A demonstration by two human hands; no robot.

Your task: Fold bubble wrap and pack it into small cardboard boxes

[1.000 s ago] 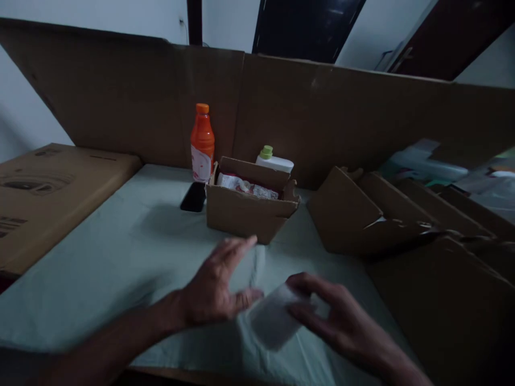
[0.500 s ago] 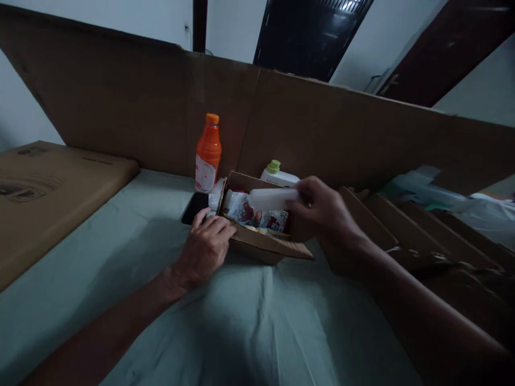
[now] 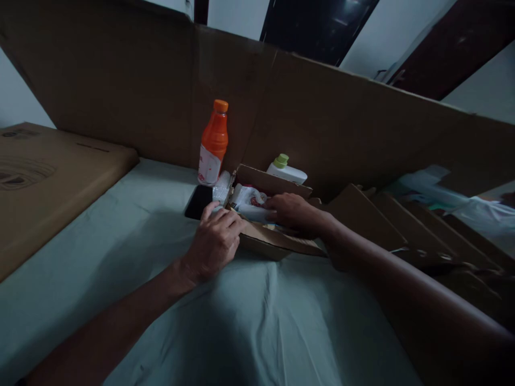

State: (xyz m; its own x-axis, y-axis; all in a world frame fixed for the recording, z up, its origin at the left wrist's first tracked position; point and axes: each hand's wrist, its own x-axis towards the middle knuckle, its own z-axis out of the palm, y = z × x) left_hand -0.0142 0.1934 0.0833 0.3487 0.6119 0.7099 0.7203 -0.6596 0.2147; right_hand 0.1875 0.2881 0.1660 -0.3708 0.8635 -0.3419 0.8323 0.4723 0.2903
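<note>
A small open cardboard box (image 3: 263, 249) sits on the cloth-covered surface, its near flap folded outward. My left hand (image 3: 215, 238) grips the box's near left corner, with fingers bent over the edge. Down inside the box, my right hand (image 3: 295, 213) has its fingers closed around the right end of a whitish, smooth, elongated object (image 3: 257, 213); its kind does not show. Behind that object lies a printed plastic packet (image 3: 244, 196), partly covered. A bubble-wrapped piece (image 3: 222, 186) leans outside the box's left wall, beside a black phone-like slab (image 3: 199, 202).
An orange bottle (image 3: 214, 142) stands behind the slab. A white bottle with a green cap (image 3: 286, 170) is behind the box. A large flat carton (image 3: 60, 177) lies left; folded cardboard pieces (image 3: 362, 217) and clear plastic bags (image 3: 478, 209) are at right. A tall cardboard panel (image 3: 322, 118) closes the back.
My right hand has lowered the whitish object from above the box into it, onto the packets. The left hand keeps its hold on the corner. The view has tilted slightly down.
</note>
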